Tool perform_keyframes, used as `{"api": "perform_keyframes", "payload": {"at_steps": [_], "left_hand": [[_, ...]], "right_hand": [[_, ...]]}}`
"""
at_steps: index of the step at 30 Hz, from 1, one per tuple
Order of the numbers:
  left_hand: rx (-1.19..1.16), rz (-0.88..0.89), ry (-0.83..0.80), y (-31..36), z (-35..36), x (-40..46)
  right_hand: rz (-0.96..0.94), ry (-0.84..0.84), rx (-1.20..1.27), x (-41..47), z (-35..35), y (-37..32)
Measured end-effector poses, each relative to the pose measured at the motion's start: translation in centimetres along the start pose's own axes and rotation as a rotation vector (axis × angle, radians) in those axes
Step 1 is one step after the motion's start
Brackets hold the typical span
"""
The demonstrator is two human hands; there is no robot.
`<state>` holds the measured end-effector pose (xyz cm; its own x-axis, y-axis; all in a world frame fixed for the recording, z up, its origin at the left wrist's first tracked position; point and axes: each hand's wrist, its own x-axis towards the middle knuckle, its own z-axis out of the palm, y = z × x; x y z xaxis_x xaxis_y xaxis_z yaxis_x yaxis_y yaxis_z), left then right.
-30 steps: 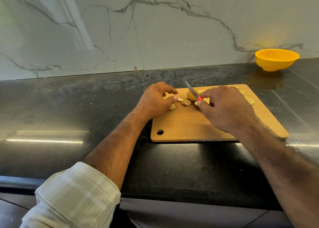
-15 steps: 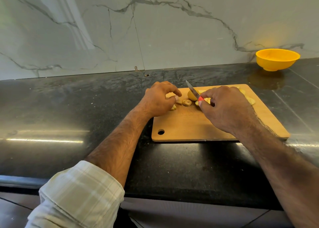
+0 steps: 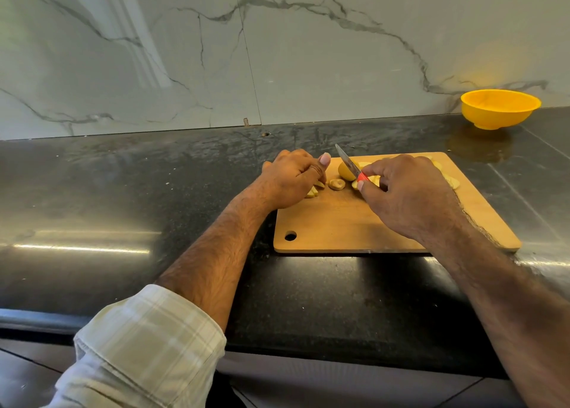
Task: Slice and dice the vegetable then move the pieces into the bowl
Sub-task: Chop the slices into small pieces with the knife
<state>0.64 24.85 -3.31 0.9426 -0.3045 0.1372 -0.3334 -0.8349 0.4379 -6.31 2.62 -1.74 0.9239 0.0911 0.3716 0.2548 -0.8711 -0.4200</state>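
On the dark polished stone worktop (image 3: 123, 191) lies a rectangular wooden cutting board (image 3: 339, 222), with the round yellow plastic bowl (image 3: 499, 108) well apart at two o'clock. The right hand (image 3: 410, 194) grips a small red-handled steel knife (image 3: 350, 164) against the yellow potato chunk (image 3: 344, 173); the left hand (image 3: 290, 181), curled at nine o'clock over cut pieces (image 3: 336, 184), risks a nick if the blade skids.

We are looking at a bright, evenly lit scene, daylight seeming to come from the left. The dark counter (image 3: 108, 197) is throwing back long streaks of glare at the left and right edges of the frame, and mirroring the marble wall (image 3: 154, 52) above it. The yellow bowl (image 3: 499, 109) at upper right is casting a warm glow on the wall and a dull reflection below. Under the cutting board (image 3: 339, 222) we are seeing a soft shadow. Wide-angle bending is curving the counter's edges; the sleeve (image 3: 148, 346) at lower left is looking slightly soft.
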Motion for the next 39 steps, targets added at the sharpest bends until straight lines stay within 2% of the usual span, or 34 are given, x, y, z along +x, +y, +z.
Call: {"api": "perform_keyframes", "payload": {"at_steps": [11,15,21,26,39], "left_hand": [[-0.157,0.039,0.092,-0.6,-0.3,0.2],[-0.105,0.044,0.070,-1.0,-0.3,0.4],[-0.160,0.060,0.031,-0.9,-0.3,0.1],[-0.302,0.040,0.132,-1.3,-0.7,-0.2],[-0.251,0.037,0.051,-1.2,-0.1,-0.3]], "right_hand": [[-0.010,-0.004,-0.004,0.1,0.0,0.1],[-0.011,-0.012,0.006,0.0,-0.1,0.0],[-0.014,-0.009,0.001,0.1,-0.2,0.0],[-0.026,0.001,-0.002,0.1,-0.1,0.2],[-0.030,0.007,0.007,0.1,0.1,0.2]]}}
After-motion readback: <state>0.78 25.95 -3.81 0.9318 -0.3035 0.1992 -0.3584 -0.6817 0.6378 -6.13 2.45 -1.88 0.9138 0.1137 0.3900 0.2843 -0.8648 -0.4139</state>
